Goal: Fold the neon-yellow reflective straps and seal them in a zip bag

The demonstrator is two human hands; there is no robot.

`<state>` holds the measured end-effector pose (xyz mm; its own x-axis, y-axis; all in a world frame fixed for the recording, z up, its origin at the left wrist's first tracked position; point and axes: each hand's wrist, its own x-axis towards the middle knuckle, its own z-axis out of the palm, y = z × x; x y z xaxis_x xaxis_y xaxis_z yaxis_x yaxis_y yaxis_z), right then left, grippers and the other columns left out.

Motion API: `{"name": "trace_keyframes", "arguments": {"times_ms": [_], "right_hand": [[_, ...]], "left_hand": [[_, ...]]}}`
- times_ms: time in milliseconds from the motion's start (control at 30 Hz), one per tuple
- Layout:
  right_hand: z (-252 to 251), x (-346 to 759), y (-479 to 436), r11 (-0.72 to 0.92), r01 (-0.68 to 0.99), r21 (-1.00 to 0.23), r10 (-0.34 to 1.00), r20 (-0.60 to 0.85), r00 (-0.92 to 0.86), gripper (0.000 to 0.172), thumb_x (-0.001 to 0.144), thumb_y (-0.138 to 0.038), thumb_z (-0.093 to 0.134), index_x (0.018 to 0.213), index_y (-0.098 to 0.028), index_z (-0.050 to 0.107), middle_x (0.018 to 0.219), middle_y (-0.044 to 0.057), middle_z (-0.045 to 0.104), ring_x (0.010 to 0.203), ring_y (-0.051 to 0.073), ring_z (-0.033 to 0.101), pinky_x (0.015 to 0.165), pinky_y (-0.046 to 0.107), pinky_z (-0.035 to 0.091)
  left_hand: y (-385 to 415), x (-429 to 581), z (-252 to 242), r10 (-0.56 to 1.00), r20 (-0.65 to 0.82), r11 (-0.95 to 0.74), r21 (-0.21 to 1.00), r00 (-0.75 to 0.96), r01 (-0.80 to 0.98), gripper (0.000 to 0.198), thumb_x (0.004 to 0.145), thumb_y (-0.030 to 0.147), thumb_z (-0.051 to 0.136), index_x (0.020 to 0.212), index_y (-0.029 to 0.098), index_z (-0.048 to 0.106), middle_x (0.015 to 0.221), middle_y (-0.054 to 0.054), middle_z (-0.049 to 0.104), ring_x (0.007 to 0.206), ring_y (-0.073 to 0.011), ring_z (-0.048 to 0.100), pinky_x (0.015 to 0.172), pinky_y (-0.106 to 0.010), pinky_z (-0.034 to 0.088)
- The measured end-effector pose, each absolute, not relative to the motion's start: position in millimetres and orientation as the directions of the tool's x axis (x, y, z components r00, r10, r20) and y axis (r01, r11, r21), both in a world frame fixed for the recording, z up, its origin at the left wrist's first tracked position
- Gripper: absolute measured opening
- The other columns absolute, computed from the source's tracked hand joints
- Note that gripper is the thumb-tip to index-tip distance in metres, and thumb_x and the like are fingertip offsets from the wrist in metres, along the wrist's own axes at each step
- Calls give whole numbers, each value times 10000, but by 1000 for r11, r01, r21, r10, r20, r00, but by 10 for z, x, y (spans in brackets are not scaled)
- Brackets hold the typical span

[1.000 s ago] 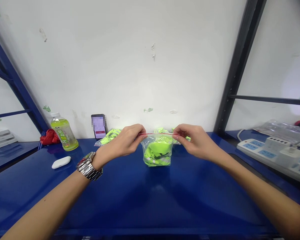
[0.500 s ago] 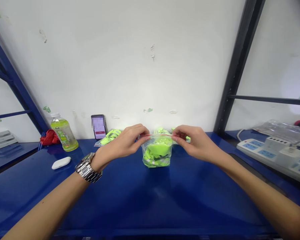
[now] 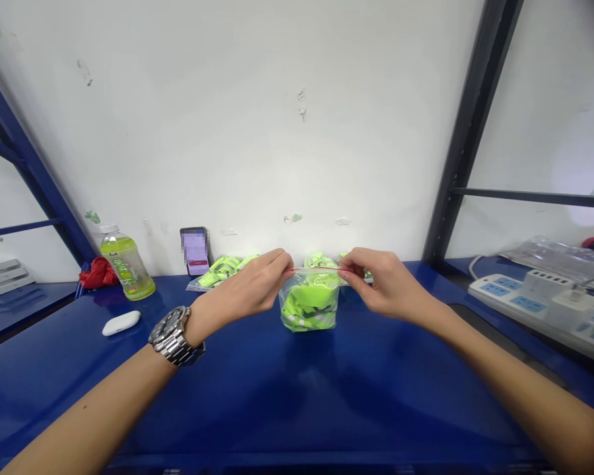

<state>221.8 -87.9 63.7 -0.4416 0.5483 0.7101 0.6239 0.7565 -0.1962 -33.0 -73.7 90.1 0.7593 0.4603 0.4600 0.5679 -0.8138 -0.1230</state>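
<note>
Zip bag (image 3: 309,309) stands centre frame; your left hand (image 3: 242,285) and right hand (image 3: 389,284) pinch its top corners, keeping the red seal (image 3: 313,268) taut.

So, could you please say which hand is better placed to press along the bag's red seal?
Probably the right hand, narrowly: its fingers pinch the red seal at one end of the clear zip bag, with no watch on the wrist. The left hand pinches the other end equally well.
</note>
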Motion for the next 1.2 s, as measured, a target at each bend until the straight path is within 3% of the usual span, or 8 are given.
{"name": "trace_keyframes", "arguments": {"times_ms": [333, 667, 867, 1033, 1200], "right_hand": [[598, 2244, -873, 755, 613, -233, 568, 701, -432, 94, 885, -177, 508, 811, -173, 567, 725, 18, 586, 628, 132, 503, 590, 264, 380], [641, 2208, -906, 774, 596, -214, 549, 696, -463, 87, 879, -172, 513, 825, -171, 581, 738, 20, 587, 645, 131, 506, 594, 261, 384], [701, 2183, -938, 769, 589, -249, 574, 674, -465, 36, 851, -187, 547, 832, -172, 574, 759, 20, 594, 672, 135, 523, 627, 266, 404], [774, 2088, -945, 779, 593, -203, 568, 628, -532, 42, 831, -182, 545, 826, -171, 585, 786, 42, 613, 706, 156, 530, 641, 275, 392], [675, 1931, -901, 722, 671, -168, 555, 720, -417, 145, 630, -28, 501, 621, -168, 536, 587, 4, 551, 549, 125, 454, 537, 248, 300]], "left_hand": [[-724, -302, 1021, 499, 452, -845, 65, 740, 531, 171, 950, 313, 458, 948, 165, 542, 878, -32, 582, 776, -129, 529, 684, -264, 414], [-749, -225, 992, 485, 432, -833, -38, 761, 552, 154, 958, 248, 393, 866, 157, 476, 787, -27, 549, 620, -113, 452, 580, -264, 346], [-743, -207, 968, 461, 446, -842, -52, 767, 537, 131, 953, 211, 375, 871, 160, 463, 778, -19, 538, 617, -112, 447, 576, -261, 340], [-765, -177, 964, 438, 444, -852, -72, 782, 518, 135, 951, 212, 372, 856, 164, 455, 765, -19, 530, 602, -112, 445, 547, -249, 330], [-774, -129, 896, 411, 464, -826, -174, 785, 536, 155, 792, 25, 386, 806, 173, 429, 730, -12, 497, 581, -119, 403, 523, -246, 299]]}}
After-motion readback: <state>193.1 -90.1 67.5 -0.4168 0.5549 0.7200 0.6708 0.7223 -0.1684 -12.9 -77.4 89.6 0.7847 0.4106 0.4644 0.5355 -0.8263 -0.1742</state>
